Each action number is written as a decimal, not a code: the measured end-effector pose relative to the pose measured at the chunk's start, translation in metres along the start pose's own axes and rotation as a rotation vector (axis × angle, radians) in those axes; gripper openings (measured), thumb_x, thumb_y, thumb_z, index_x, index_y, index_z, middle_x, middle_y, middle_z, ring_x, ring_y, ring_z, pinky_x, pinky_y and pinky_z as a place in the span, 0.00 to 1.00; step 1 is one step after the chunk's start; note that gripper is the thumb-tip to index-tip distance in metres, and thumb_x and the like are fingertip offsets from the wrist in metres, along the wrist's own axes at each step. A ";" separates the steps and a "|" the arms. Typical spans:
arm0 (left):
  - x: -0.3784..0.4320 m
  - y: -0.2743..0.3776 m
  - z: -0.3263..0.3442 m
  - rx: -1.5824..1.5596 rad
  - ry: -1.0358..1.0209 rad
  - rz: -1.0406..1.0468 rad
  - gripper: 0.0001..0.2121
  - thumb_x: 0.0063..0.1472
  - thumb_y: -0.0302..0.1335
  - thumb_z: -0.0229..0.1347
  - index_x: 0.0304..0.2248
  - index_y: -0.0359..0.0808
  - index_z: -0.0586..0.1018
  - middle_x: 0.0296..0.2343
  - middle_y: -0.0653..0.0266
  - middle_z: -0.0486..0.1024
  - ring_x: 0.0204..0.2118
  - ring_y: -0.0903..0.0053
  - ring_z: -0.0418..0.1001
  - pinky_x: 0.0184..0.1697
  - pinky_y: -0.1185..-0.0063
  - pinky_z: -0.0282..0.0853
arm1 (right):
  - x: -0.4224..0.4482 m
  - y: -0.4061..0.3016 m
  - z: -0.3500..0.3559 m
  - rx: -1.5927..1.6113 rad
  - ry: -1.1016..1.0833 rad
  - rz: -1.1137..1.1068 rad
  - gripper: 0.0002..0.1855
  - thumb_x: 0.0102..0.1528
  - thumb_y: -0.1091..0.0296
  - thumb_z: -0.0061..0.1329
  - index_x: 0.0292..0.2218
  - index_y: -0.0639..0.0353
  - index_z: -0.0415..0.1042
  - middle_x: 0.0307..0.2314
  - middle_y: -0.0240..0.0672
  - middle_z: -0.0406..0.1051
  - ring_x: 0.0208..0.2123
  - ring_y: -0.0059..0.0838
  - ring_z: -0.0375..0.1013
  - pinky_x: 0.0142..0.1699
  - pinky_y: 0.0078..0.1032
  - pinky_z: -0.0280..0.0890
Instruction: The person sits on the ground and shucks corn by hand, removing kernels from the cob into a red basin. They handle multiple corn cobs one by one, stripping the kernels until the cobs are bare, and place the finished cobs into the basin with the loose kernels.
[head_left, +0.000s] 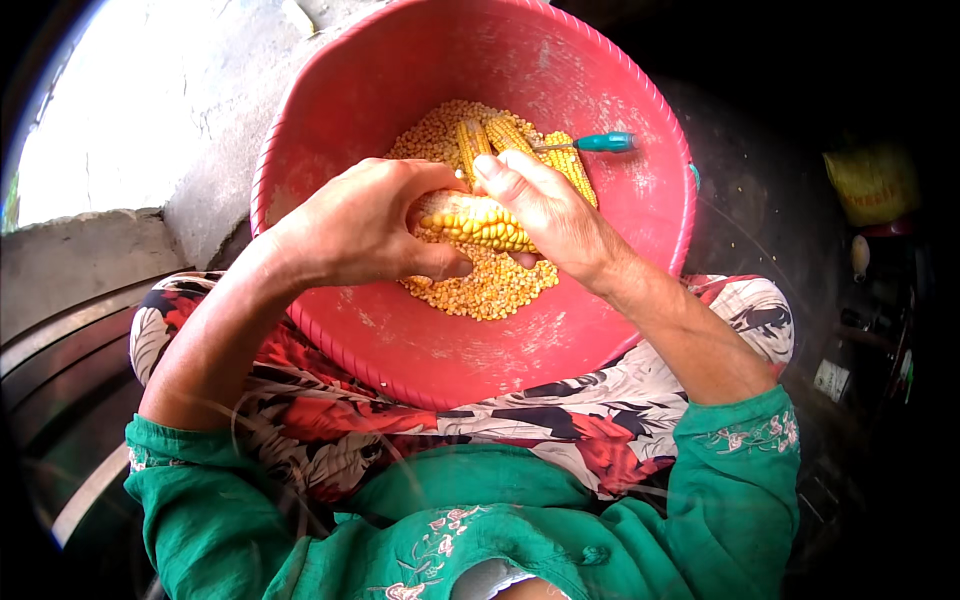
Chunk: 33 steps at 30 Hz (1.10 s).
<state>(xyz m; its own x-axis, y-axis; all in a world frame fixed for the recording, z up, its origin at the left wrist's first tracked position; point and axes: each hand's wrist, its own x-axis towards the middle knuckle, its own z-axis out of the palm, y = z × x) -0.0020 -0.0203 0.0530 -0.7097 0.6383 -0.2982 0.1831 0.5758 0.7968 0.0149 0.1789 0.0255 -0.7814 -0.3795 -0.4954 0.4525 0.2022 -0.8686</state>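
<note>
Over the middle of a red plastic tub (480, 360), I hold an ear of corn (480, 223) between both hands. My left hand (382, 221) wraps around its left end, where part of the cob looks bare of kernels. My right hand (551, 210) grips the right end, its thumb along the top. Loose yellow kernels (491, 289) cover the tub's bottom beneath. Beyond my hands, several more ears of corn (510, 133) lie on the kernels. A screwdriver (604, 142) with a teal handle rests across one ear, its shaft pointing left.
The tub stands against my legs in patterned trousers (465, 427). Left are a pale concrete ledge (82, 247) and a slatted piece (75, 330). At right, a yellow bag (874, 184) and a white container (831, 380) stand in shadow. A few kernels dot the dark floor (739, 202).
</note>
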 end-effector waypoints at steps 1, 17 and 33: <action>-0.001 -0.003 0.002 0.197 0.067 0.089 0.18 0.44 0.36 0.62 0.32 0.32 0.76 0.23 0.52 0.75 0.27 0.65 0.76 0.31 0.69 0.70 | -0.001 -0.002 0.001 -0.046 -0.032 -0.016 0.23 0.55 0.46 0.44 0.34 0.62 0.64 0.20 0.29 0.65 0.23 0.19 0.66 0.30 0.20 0.62; 0.004 -0.006 0.027 0.622 0.095 0.082 0.06 0.44 0.29 0.57 0.22 0.39 0.75 0.18 0.59 0.74 0.24 0.64 0.75 0.26 0.70 0.70 | -0.004 0.031 0.009 -0.102 0.018 -0.165 0.18 0.57 0.55 0.41 0.27 0.63 0.62 0.17 0.36 0.61 0.21 0.24 0.62 0.30 0.29 0.60; 0.000 -0.013 0.021 0.585 0.057 0.124 0.07 0.43 0.27 0.58 0.24 0.38 0.73 0.19 0.60 0.74 0.25 0.63 0.74 0.26 0.69 0.68 | -0.022 0.007 0.008 -0.212 -0.150 -0.164 0.25 0.57 0.49 0.39 0.30 0.69 0.67 0.21 0.42 0.67 0.29 0.27 0.68 0.35 0.28 0.61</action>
<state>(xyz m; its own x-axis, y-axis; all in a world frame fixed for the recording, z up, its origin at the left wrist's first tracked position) 0.0099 -0.0167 0.0317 -0.6917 0.6994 -0.1801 0.5991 0.6949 0.3977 0.0384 0.1816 0.0301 -0.7570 -0.5489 -0.3543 0.2133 0.3050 -0.9282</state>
